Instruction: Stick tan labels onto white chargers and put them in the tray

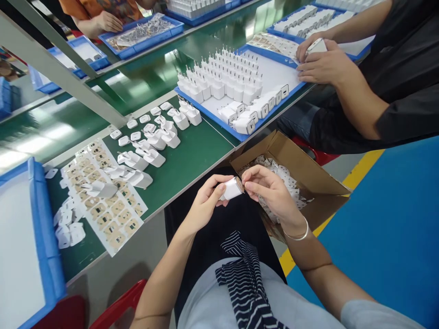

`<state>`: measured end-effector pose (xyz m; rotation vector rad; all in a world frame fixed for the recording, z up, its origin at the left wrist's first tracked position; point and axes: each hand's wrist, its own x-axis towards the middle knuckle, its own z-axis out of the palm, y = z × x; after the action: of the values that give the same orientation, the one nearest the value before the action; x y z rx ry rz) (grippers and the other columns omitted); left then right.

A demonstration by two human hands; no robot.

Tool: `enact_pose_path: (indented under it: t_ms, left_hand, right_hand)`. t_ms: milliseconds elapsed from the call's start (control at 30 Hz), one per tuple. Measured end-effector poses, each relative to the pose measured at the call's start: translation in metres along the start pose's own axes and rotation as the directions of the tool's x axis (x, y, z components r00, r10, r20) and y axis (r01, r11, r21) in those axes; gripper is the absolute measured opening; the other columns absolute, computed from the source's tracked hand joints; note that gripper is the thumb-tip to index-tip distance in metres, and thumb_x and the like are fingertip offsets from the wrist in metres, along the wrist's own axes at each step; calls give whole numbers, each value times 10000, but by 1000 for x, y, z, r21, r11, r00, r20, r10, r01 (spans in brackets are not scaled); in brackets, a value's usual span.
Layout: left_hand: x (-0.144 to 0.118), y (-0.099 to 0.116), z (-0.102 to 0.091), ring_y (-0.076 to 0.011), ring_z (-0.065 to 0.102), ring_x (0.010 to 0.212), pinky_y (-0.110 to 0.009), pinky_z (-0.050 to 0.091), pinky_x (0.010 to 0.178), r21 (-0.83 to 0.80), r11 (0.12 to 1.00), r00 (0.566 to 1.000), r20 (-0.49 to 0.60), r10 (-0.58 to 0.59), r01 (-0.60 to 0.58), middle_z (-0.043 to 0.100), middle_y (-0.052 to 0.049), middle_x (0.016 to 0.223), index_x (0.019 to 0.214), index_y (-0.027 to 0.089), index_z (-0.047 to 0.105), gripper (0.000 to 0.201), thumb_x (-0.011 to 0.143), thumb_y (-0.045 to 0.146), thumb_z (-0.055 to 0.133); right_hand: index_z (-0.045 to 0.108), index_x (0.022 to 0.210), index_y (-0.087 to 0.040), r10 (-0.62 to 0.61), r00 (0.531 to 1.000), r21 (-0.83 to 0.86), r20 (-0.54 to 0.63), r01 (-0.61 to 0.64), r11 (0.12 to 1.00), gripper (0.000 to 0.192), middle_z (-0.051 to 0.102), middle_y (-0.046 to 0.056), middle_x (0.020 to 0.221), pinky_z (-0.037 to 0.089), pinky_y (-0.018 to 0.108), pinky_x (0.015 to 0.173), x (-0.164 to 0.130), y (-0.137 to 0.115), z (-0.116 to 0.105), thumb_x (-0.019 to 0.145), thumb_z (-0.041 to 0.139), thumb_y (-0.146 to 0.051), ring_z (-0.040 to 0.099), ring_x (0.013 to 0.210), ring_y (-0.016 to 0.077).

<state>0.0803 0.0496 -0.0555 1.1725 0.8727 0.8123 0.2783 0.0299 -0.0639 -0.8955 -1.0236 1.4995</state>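
Observation:
My left hand (205, 201) grips a small white charger plug (232, 188) over my lap. My right hand (270, 192), with a silver bangle on the wrist, pinches the plug's right end with its fingertips. Just behind my right hand sits an open cardboard box (302, 164) with several clear plastic film scraps inside. On the green table (195, 155) in front of me lie several white charger plugs (154, 146) and a sheet of brown labels (103, 196).
A blue tray (240, 87) holds several upright white chargers. A co-worker's hands (322, 59) at the right hold a white charger above it. Another blue tray (37, 237) sits at the left edge. A second person's hand (108, 20) works at the far side. Red stool below.

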Motion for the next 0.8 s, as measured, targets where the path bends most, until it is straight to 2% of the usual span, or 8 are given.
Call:
enact_pose_path:
  t_ms: [133,233,333,667,733,800]
  left_hand:
    - [-2,-3,-1,-83,535,625,-225,381,563,-38,999,999,49,-16,18,632,-25,847,1154,154,672,367,961,461,620]
    - [-5,-3,-1,-80,519,618,-227,381,563,-71,996,996,74,-40,45,620,-25,844,1159,153,681,377,962,467,615]
    - [-9,1,1,-79,510,618,-226,376,559,-68,996,995,77,-56,61,614,-31,854,1148,152,694,382,954,474,626]
    - [-15,2,9,-88,502,650,-223,396,573,-27,999,997,72,-35,37,611,-39,882,1153,169,700,367,963,471,614]
    - [-14,0,10,-89,504,638,-226,385,572,-51,998,997,66,-40,43,603,-28,839,1154,162,691,374,967,475,606]
    - [-13,-2,10,-85,501,623,-224,367,565,-78,997,999,38,-21,24,599,-19,812,1154,162,683,366,978,469,592]
  right_hand:
    - [607,858,-196,129,987,161,101,-144,976,271,546,-31,821,341,161,444,5,3,-3,758,856,-234,449,606,60]
    - [562,823,-198,149,975,222,165,-184,958,330,496,-52,766,285,150,414,5,4,-3,718,875,-212,396,579,54]
    - [514,788,-199,159,973,272,166,-200,941,379,464,-62,745,234,144,392,1,4,0,696,882,-191,378,559,46]
    - [460,752,-198,116,993,356,37,-122,927,402,419,-61,752,216,140,400,-12,3,15,727,861,-186,356,559,40]
    - [503,785,-199,64,998,343,5,-62,937,312,442,-50,774,240,143,405,-15,5,16,801,814,-219,365,563,42]
    - [574,865,-209,-41,999,248,-27,47,968,201,494,-29,835,335,160,440,-18,6,17,855,772,-241,424,598,55]
